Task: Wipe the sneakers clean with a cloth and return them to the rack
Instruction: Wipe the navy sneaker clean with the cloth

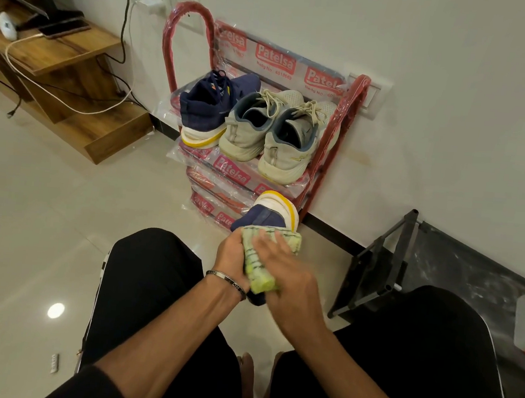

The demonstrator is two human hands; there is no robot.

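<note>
Rack (pixel 320 172) sat against the wall with the navy sneaker's mate (pixel 206 105) and a beige pair (pixel 270 129) on its top shelf. Left hand (pixel 232 253) gripped the held navy sneaker (pixel 269 213) from beneath; right hand (pixel 283 273) pressed the green cloth (pixel 257 262) flat on its upper (fingers mostly straight). Advice: brace firmly, wipe heel-ward, then do the sole rim.

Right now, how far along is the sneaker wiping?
Three sneakers sit on the red rack: one navy sneaker and the beige pair; whether they've been wiped can't be told. In hand: the left hand holds the second navy sneaker while the right hand presses the green cloth on it. Left: finish wiping, then rack it.
</note>
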